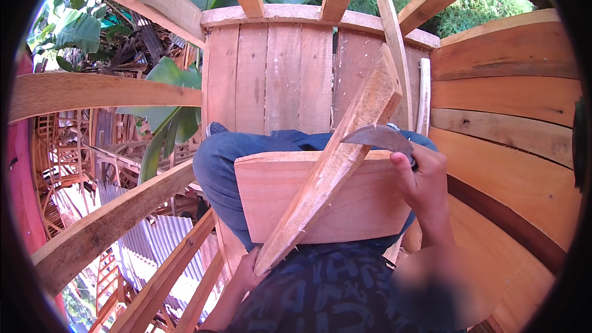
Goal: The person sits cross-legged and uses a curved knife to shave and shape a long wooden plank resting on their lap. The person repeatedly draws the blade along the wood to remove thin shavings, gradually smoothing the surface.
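Note:
Across my lap lies a flat, pale wooden board (277, 188). A long, rough-hewn length of wood (317, 194) slants over it, from my belly up to the far right. At its lower end my left hand (248, 272) is closed on the wood, its fingers partly hidden beneath. My right hand (427, 172) is wrapped round the handle of a curved knife (383, 138), thumb extended toward the blade. The blade's tip reaches over the upper part of the wood. Most of the handle is hidden in my fist.
I sit cross-legged on a plank floor (283, 80). A plank wall (499, 111) rises on my right. Wooden railing bars (105, 94) stand at the left and front, with corrugated roofing (163, 246) below outside. A long thin strip of wood (398, 61) leans at the far right.

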A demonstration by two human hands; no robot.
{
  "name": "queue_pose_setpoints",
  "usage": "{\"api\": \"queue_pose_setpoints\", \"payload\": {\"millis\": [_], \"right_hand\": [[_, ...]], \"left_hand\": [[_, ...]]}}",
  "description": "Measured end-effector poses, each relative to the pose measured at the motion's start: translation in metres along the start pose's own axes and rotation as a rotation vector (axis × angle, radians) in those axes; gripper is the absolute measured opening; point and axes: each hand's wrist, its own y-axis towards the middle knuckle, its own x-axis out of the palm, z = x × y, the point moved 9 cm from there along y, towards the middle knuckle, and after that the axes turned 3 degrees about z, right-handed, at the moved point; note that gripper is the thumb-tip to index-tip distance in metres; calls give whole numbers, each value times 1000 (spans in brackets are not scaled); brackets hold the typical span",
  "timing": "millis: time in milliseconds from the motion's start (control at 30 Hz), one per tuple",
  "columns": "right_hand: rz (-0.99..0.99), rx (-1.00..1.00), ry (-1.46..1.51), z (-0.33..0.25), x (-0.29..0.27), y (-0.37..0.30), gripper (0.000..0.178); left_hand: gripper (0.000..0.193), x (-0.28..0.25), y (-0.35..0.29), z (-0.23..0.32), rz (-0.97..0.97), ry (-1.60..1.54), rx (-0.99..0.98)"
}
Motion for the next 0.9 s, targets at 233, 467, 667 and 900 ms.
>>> {"api": "queue_pose_setpoints", "payload": {"millis": [233,467,667,900], "right_hand": [[-3,-96,-53,-12,4,-7,46],[-24,-130,-177,-22,7,-3,48],[38,-190,-294,-21,8,7,51],[207,-198,-340,5,-8,23,54]], "left_hand": [[55,-2,1,9,18,-36,-7],[59,-1,1,3,8,-27,-27],[58,0,-2,3,24,-57,-45],[58,0,0,6,34,-70,-29]]}}
